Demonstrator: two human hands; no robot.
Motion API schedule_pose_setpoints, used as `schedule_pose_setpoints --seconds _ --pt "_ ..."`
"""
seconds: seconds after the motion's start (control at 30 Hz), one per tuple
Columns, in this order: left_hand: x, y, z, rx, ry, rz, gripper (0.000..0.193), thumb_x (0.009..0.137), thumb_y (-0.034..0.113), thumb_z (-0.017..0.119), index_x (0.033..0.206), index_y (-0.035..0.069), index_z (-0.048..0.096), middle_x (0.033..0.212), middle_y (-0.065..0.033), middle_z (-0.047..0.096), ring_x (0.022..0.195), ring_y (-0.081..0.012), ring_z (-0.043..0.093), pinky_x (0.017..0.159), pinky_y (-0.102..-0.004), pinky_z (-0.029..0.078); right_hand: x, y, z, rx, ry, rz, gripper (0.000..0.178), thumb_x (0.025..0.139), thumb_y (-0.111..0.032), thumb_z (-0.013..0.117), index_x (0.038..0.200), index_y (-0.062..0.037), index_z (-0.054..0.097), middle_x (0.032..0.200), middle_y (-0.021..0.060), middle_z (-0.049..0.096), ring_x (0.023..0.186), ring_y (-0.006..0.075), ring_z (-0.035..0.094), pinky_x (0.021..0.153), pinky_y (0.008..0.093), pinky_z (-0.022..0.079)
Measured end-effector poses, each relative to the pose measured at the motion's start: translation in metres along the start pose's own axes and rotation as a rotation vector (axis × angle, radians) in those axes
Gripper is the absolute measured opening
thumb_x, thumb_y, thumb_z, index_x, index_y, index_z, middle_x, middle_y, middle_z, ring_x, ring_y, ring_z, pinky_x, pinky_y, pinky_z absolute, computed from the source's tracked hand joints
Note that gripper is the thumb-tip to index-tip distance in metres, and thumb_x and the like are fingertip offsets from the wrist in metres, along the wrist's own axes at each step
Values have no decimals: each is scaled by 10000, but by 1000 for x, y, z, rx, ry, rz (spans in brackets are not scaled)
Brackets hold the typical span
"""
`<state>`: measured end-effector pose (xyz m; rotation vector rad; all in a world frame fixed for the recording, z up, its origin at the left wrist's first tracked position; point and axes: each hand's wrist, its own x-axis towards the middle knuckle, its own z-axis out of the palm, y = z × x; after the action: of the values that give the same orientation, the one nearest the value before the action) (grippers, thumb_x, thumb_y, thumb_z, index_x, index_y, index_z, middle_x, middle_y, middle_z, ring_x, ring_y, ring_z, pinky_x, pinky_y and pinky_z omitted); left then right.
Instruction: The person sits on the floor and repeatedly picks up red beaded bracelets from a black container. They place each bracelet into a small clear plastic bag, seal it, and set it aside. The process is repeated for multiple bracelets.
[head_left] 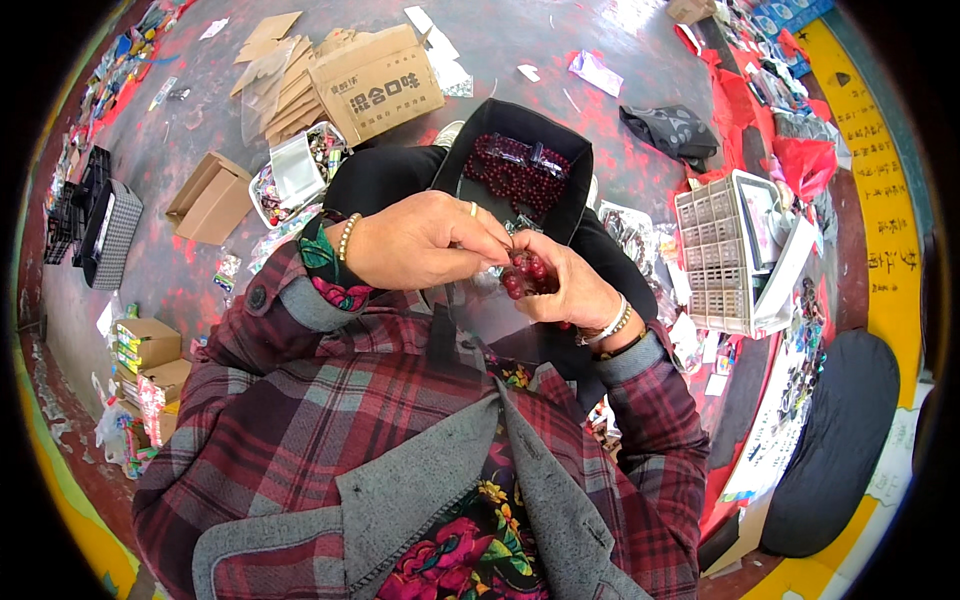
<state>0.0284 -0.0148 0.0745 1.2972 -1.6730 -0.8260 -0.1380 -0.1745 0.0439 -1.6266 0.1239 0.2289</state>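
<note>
Two curled hands (425,240) (578,290), close together, red beads (524,274)

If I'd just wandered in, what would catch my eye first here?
Probably the shiny red beads in the right hand, with the left hand close beside them. Just beyond, a black box holds more dark red beads, and at the upper left a big cardboard box stands on the red-patched floor.

Lettering (385,94) on cardboard box (372,78), yellow strip (884,225)

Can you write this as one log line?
left hand: pinched at red beads | right hand: holding those beads | black box: dark-red beads inside
</note>
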Motion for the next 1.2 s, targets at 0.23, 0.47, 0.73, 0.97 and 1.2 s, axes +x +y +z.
schedule_pose_setpoints --seconds 0.23,0.47,0.73,0.97,1.2 --pt "-2 -5 5 -44 47 -16 163 778 28 584 920 -10 653 950 -133 639 815 -230 616 712 -304 489 -8 -5 -12 -233 15 2 382 639 -17 596 1008 -46 505 763 43 544 709 99 502 657 247 429" --pt "-1 -6 6 -39 76 -6 173 763 18 586 919 -11 655 931 -132 645 821 -234 620 718 -301 493 -12 -17 -18 -322 117 -70 412 662 28 555 1067 -34 512 826 27 574 762 89 535 705 229 444" --pt "-4 -15 5 -73 108 -38 189 751 12 584 924 -9 658 931 -132 647 826 -221 621 721 -296 490 -25 -14 -29 -78 261 74 302 785 -10 633 1076 -29 557 828 -32 565 708 22 506 620 180 435" --pt "-3 -13 3 -114 120 -49 176 757 15 588 915 -7 663 926 -124 648 817 -201 615 715 -288 486 -28 -6 -28 143 129 162 230 828 -95 576 1047 -24 569 773 18 609 665 62 555 600 185 422" --pt "-2 -5 -1 -107 82 -61 186 789 -11 576 959 -9 653 978 -131 633 849 -206 609 740 -283 476 -23 6 -15 341 182 100 418 742 -120 714 1107 -56 520 817 -21 573 667 42 512 600 191 429"
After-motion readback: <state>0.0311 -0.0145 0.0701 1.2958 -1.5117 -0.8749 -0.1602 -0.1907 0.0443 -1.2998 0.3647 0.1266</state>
